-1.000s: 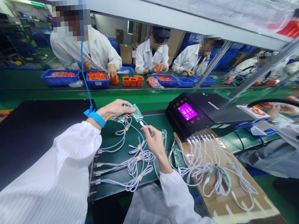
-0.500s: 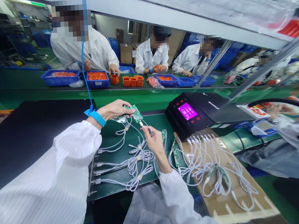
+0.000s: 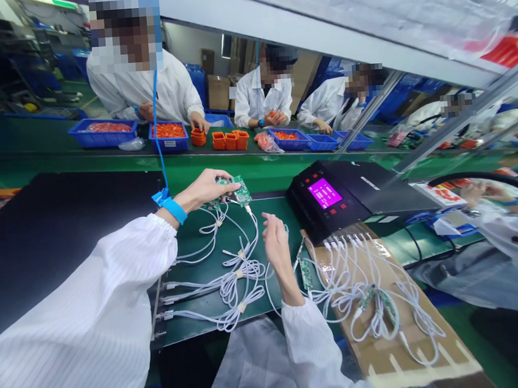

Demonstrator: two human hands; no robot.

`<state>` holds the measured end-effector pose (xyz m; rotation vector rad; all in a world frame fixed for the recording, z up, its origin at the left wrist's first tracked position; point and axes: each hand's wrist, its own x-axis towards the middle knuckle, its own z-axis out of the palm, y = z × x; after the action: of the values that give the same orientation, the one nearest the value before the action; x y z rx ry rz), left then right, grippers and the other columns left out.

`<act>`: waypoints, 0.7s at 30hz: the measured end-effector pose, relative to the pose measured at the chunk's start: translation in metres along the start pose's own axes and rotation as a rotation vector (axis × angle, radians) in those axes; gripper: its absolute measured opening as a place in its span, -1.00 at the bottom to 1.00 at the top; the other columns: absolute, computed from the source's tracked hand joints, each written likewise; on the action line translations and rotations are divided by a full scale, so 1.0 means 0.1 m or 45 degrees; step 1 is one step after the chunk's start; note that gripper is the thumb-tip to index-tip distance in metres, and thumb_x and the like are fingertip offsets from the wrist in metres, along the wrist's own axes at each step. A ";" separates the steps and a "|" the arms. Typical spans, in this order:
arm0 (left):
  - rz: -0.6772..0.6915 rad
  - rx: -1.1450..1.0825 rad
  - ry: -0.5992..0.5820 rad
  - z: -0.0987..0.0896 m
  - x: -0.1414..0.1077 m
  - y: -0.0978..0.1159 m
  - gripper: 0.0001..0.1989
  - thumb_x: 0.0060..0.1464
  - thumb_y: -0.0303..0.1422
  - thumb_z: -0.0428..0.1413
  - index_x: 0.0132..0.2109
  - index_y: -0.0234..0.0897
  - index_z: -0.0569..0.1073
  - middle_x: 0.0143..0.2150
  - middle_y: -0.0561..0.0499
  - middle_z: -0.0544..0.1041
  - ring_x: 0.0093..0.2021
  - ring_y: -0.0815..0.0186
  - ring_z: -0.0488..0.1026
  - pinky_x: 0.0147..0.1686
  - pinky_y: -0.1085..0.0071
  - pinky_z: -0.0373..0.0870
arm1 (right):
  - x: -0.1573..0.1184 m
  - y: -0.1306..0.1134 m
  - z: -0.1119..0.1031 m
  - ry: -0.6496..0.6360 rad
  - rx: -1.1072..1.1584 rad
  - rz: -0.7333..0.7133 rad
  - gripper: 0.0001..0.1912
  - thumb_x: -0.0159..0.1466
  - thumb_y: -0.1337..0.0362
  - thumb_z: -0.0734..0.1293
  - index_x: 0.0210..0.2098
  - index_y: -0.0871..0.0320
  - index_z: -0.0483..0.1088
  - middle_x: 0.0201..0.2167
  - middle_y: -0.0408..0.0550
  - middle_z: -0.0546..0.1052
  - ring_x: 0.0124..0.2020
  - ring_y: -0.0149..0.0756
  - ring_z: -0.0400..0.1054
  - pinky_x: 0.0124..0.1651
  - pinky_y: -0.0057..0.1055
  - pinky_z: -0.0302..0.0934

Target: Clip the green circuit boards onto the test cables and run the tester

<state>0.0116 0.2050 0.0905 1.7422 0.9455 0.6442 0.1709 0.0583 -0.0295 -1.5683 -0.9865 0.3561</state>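
Note:
My left hand (image 3: pixel 209 189) is closed on green circuit boards (image 3: pixel 244 195), held above the dark green mat (image 3: pixel 197 327). A white cable's plug (image 3: pixel 248 209) sits at the lower edge of the front board, and its cord hangs down toward the mat. To the right of that cord is my right hand (image 3: pixel 277 238), apart from the plug, with loosely bent fingers and nothing visible in them. Coiled white cables (image 3: pixel 240 274) lie on the mat below my hands. Another green circuit board (image 3: pixel 306 274) lies right of my right wrist.
A black tester (image 3: pixel 309 214) with a lit magenta screen stands at the right, white cables plugged into its front. More cables and boards lie on brown cardboard (image 3: pixel 412 357). A blue wrist cord (image 3: pixel 159 130) runs up from my left wrist. Across the bench, co-workers handle orange parts beside blue bins (image 3: pixel 170 143).
My right hand has let go of the cable plug and moved right and slightly down. My left hand has shifted slightly right with the circuit boards.

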 end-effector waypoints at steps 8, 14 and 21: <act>0.141 0.224 -0.011 0.21 -0.04 0.04 -0.57 0.03 -0.12 0.39 -0.09 -0.33 0.56 -0.45 0.03 0.54 -0.62 0.41 0.33 -0.55 0.42 0.20 | -0.02 -0.06 -0.08 0.111 0.028 -0.127 -0.57 0.40 0.00 0.28 -0.03 0.21 0.56 -0.18 0.06 0.60 -0.21 -0.26 0.45 -0.08 -0.30 0.34; 0.539 0.464 0.021 0.30 -0.07 0.04 -0.81 0.11 -0.24 0.31 -0.26 -0.31 0.62 -0.26 -0.05 0.65 -0.30 0.27 0.54 -0.28 0.39 0.35 | -0.02 -0.28 -0.07 0.236 0.088 -0.271 -0.69 0.40 0.07 0.34 -0.09 0.16 0.56 -0.21 0.00 0.61 -0.22 -0.29 0.48 -0.08 -0.31 0.37; 0.699 0.595 -0.092 0.48 -0.15 0.09 -0.90 0.08 -0.47 0.24 -0.25 -0.29 0.66 -0.32 -0.03 0.68 -0.28 0.25 0.60 -0.25 0.41 0.38 | -0.05 -0.51 0.05 0.360 -0.005 -0.470 -0.77 0.42 0.13 0.32 -0.17 0.15 0.55 -0.26 -0.05 0.57 -0.25 -0.31 0.46 -0.09 -0.31 0.37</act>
<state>0.0434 0.1660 0.0821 2.4650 0.5881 0.7356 0.1449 0.0553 0.0148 -1.3593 -1.0260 -0.1222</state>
